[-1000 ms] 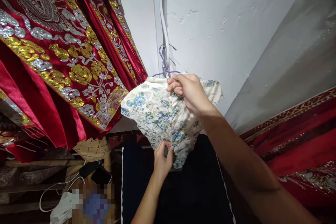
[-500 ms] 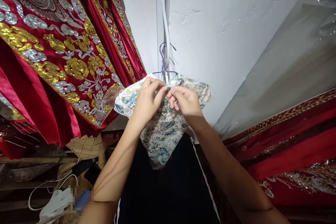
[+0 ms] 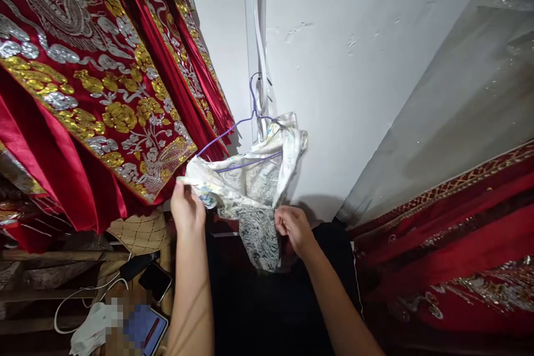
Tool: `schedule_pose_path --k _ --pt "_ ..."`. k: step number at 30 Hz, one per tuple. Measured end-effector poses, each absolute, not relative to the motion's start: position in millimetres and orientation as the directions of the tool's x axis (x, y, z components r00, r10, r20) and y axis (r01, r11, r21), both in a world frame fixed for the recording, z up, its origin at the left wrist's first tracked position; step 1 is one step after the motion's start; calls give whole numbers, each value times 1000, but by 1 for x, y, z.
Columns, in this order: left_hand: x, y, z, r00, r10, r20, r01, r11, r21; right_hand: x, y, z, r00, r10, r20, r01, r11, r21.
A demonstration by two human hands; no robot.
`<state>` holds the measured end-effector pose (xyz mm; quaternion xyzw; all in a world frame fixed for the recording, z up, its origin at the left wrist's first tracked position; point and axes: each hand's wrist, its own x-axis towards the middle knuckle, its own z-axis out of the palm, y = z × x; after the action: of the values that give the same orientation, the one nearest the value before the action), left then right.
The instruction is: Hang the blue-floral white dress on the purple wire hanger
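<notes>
A small white garment with a blue floral print (image 3: 258,178) hangs from a purple wire hanger (image 3: 227,132). Its front is spread apart, so the pale inner side and the hanger's lower bar show. At the left edge of the cloth, my left hand (image 3: 187,207) is closed on the fabric. Lower down on the right, my right hand (image 3: 293,226) pinches the garment's other edge, fingers curled. Below my hands the garment's patterned lower part dangles in front of dark clothing. The hanger's hook rests on a white pole (image 3: 257,16) against the wall.
Red costumes with gold and silver embroidery (image 3: 120,117) hang close on the left. Low on the left are a dark phone (image 3: 155,282), a white cable (image 3: 62,306) and a white plastic bag (image 3: 94,325). More red sequined fabric (image 3: 459,239) lies at the right.
My hands have come down from the neckline and moved apart, pulling the garment open. Its left shoulder has slipped off the hanger arm, and the inner side now shows.
</notes>
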<state>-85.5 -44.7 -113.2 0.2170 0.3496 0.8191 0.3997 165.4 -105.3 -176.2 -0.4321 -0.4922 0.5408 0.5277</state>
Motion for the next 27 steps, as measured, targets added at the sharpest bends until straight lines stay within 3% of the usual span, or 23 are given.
schedule_pose_path --k 2,4,7,12,15,18,22,24,27 --pt "-69 -57 -149 -512 852 -113 -618 -273 737 160 -119 -184 -3 1000 23 -236 22 -972" --pt "-49 -70 -176 -460 870 -178 -641 -186 745 157 -130 -185 44 999 9 -296 22 -955" --pt "-25 -84 -196 -422 898 -125 -598 -172 783 162 -140 -181 12 1000 9 -258 12 -966" --pt "-9 -98 -180 -302 951 -60 -596 -140 791 185 -144 -180 -229 970 -87 41 -79 -996" --pt "1 -111 -155 -196 973 118 -591 -214 778 186 -137 -179 -112 993 -37 164 -18 -986" --pt "14 -128 -132 -45 953 300 -391 -294 873 173 -129 -173 -10 999 52 47 53 -997" --pt "10 -143 -121 81 945 317 62 -322 945 152 -128 -157 -242 968 63 -284 -9 -959" --pt "-8 -144 -123 97 969 228 169 -242 956 150 -127 -146 -370 923 105 -264 4 -964" --pt "-44 -141 -128 179 984 16 280 -67 958 157 -118 -126 -496 864 87 -48 73 -996"
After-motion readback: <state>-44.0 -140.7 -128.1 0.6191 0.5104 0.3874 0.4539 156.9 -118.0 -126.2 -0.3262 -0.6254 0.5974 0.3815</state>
